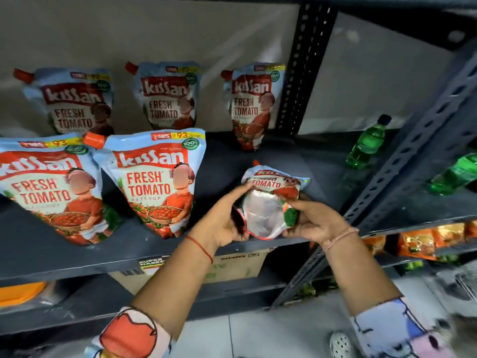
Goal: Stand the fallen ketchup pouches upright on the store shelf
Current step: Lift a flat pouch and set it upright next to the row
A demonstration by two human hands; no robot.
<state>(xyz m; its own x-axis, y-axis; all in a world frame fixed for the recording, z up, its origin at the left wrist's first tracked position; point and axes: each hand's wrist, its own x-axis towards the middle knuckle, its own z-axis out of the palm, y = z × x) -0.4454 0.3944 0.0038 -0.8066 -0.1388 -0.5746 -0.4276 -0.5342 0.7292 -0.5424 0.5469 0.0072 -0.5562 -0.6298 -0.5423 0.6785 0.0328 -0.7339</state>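
At the shelf's (pixel 180 257) front edge, left hand (pixel 227 220) and right hand (pixel 313 223) both pinch the tipped ketchup pouch (pixel 268 202), fingers closed on its base — better spread that gusset flat before standing it.

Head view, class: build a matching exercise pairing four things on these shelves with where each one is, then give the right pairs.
Things:
1. held ketchup pouch
2. green bottle
3. cardboard box
4. orange-capped pouch

Places:
A. on the shelf below the pouches
B. standing upright in the front row
C. between the left hand and the right hand, silver base facing the camera
D. in the bay right of the perforated post

Pairs: 1-C, 2-D, 3-A, 4-B
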